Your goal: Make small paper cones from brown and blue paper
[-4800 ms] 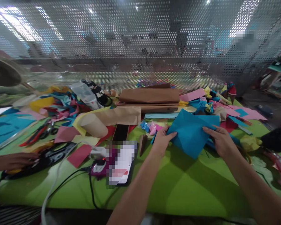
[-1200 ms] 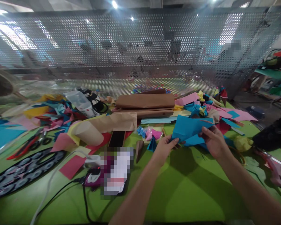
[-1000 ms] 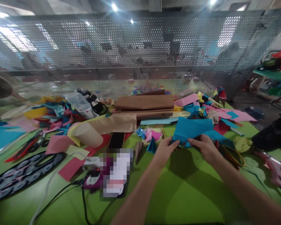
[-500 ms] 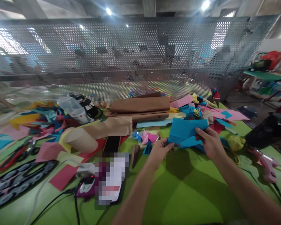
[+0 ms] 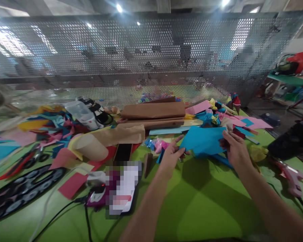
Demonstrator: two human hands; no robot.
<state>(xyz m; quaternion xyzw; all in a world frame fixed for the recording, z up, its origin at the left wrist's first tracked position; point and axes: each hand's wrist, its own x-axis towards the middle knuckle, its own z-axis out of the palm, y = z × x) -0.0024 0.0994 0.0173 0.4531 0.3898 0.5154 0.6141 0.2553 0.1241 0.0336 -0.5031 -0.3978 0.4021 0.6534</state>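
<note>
A sheet of blue paper point(image 5: 204, 140) is held up above the green table between my two hands. My left hand point(image 5: 171, 156) pinches its left edge between thumb and fingers. At the upper right corner, my right hand point(image 5: 233, 146) grips the sheet, fingers curled behind it. Below the sheet and close to my right hand lies more blue paper point(image 5: 224, 160), partly hidden. Just left of my left hand are pink and blue pieces in clear plastic point(image 5: 158, 144) and a small brown paper cone point(image 5: 148, 164).
A phone point(image 5: 127, 191) lies beside a purple power adapter point(image 5: 97, 198) with cables. Folded brown paper point(image 5: 153, 110) sits at the back before a perforated metal screen point(image 5: 151, 50). A pink glue gun point(image 5: 291, 178) is at right, red-handled scissors point(image 5: 20, 164) and paper scraps at left.
The blue sheet, first a diamond-shaped flat piece, was folded over, with my right hand moving to its lower edge and back. Now it looks spread wider. A co-worker's hand at left has gone.
</note>
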